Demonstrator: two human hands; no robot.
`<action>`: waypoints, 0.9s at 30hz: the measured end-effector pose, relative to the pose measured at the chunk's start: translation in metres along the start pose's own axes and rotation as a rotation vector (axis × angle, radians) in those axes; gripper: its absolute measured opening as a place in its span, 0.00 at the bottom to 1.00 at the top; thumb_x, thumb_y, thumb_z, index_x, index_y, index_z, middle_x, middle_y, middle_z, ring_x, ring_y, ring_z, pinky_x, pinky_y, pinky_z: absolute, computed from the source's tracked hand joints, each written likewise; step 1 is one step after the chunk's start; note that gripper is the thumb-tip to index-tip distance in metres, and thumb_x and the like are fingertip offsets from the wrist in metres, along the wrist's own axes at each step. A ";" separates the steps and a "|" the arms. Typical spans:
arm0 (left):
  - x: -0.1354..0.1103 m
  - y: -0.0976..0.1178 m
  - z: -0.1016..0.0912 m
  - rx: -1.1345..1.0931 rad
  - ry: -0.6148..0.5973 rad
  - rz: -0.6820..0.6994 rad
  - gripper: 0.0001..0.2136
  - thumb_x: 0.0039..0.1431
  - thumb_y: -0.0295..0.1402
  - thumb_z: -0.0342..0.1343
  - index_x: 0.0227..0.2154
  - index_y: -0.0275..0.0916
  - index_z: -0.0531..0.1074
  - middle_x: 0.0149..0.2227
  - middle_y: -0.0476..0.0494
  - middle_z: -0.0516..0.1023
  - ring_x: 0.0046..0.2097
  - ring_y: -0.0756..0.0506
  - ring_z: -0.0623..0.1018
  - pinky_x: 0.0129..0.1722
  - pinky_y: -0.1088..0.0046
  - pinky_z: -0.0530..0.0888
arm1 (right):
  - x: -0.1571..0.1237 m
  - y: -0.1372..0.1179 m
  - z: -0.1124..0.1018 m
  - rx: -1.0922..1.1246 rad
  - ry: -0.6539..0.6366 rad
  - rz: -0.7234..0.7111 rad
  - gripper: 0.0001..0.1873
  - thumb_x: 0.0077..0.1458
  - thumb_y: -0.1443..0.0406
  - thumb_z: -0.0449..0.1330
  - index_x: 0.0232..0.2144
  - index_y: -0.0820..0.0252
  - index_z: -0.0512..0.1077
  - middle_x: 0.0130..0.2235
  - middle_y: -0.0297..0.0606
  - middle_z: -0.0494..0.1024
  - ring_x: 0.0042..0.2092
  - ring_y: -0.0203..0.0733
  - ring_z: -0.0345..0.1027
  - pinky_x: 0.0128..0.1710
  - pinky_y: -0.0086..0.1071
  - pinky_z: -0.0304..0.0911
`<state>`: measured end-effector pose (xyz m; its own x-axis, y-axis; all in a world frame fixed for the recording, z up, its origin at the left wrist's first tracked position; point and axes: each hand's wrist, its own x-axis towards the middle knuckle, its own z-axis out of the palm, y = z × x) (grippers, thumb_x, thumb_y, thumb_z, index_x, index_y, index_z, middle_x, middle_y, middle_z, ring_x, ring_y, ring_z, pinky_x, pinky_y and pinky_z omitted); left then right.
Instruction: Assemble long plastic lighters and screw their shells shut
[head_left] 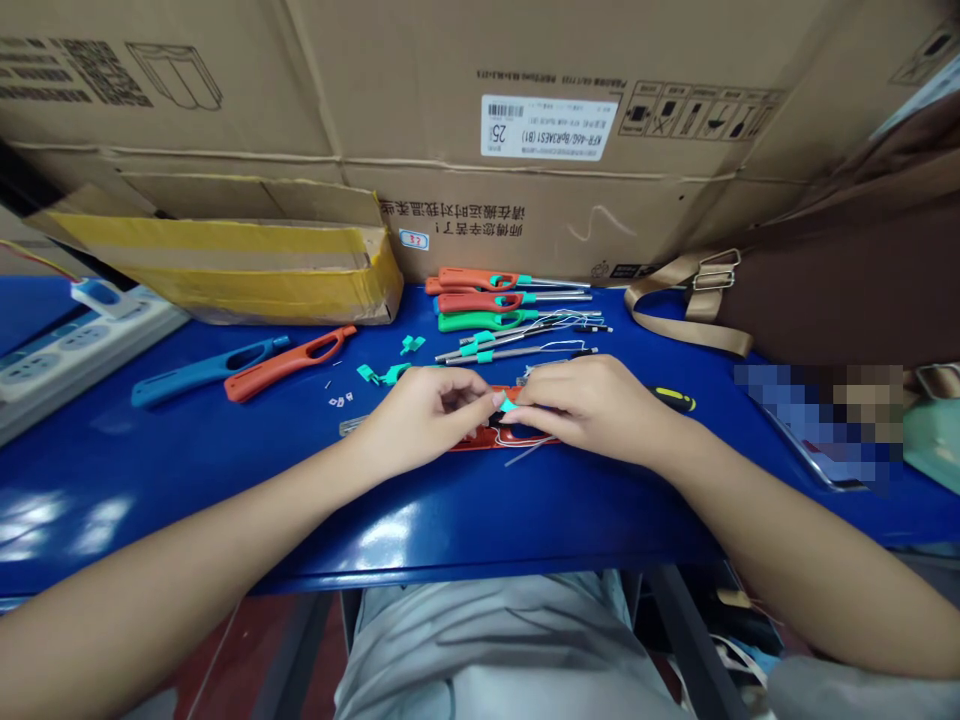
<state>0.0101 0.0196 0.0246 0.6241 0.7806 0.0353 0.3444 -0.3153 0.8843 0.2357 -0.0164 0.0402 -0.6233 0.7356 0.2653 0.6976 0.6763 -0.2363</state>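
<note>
Both my hands meet at the middle of the blue table (pixel 225 470). My left hand (pixel 424 415) and my right hand (pixel 592 405) are closed, pinching a small teal plastic part (pixel 509 404) between their fingertips. Under them lies a red lighter shell (pixel 499 437) with thin wires, partly hidden by my fingers. Behind my hands sit a pile of assembled red and green long lighters (pixel 495 300) and several metal tubes with teal clips (pixel 517 345).
A blue shell half (pixel 202 372) and an orange shell half (pixel 289 362) lie at left, small teal pieces (pixel 386 372) near them. A power strip (pixel 67 345) sits far left. Cardboard boxes (pixel 465 130) wall the back. A brown bag (pixel 840 270) and a screwdriver (pixel 675 399) are at right.
</note>
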 end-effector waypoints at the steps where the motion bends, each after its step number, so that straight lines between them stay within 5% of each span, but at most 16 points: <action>1: 0.000 0.000 0.000 0.002 -0.015 -0.003 0.16 0.64 0.44 0.58 0.30 0.35 0.77 0.25 0.49 0.74 0.26 0.51 0.70 0.26 0.77 0.67 | -0.001 0.001 -0.002 -0.009 -0.016 -0.024 0.21 0.70 0.56 0.53 0.32 0.61 0.78 0.31 0.38 0.78 0.32 0.37 0.70 0.32 0.30 0.55; 5: 0.000 0.000 -0.002 0.107 -0.032 0.053 0.16 0.65 0.43 0.56 0.31 0.35 0.78 0.25 0.49 0.75 0.27 0.51 0.72 0.27 0.76 0.67 | -0.003 0.005 -0.008 0.082 -0.083 -0.050 0.18 0.71 0.61 0.53 0.34 0.61 0.78 0.33 0.38 0.79 0.34 0.38 0.70 0.35 0.30 0.58; 12: -0.003 0.001 -0.013 0.498 0.014 0.344 0.07 0.62 0.29 0.55 0.36 0.36 0.79 0.34 0.44 0.80 0.35 0.47 0.78 0.36 0.73 0.72 | -0.005 0.008 -0.020 0.060 -0.284 0.036 0.11 0.67 0.67 0.56 0.33 0.60 0.77 0.34 0.38 0.80 0.35 0.39 0.71 0.35 0.32 0.59; 19: -0.003 -0.004 -0.011 0.570 -0.138 0.315 0.10 0.64 0.31 0.57 0.44 0.36 0.80 0.41 0.41 0.79 0.37 0.46 0.79 0.38 0.71 0.75 | -0.007 0.008 -0.020 0.097 -0.353 0.028 0.10 0.64 0.70 0.57 0.35 0.57 0.78 0.36 0.36 0.82 0.37 0.40 0.73 0.36 0.31 0.59; 27: -0.002 -0.008 -0.008 0.526 -0.120 0.350 0.07 0.65 0.28 0.57 0.37 0.37 0.81 0.37 0.42 0.80 0.37 0.46 0.80 0.40 0.71 0.74 | -0.007 0.007 -0.017 0.116 -0.348 0.043 0.09 0.60 0.70 0.59 0.34 0.56 0.79 0.34 0.34 0.82 0.35 0.39 0.73 0.34 0.31 0.57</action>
<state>0.0007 0.0250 0.0217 0.8255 0.5272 0.2015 0.3849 -0.7869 0.4823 0.2510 -0.0181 0.0527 -0.6908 0.7190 -0.0767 0.6938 0.6293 -0.3502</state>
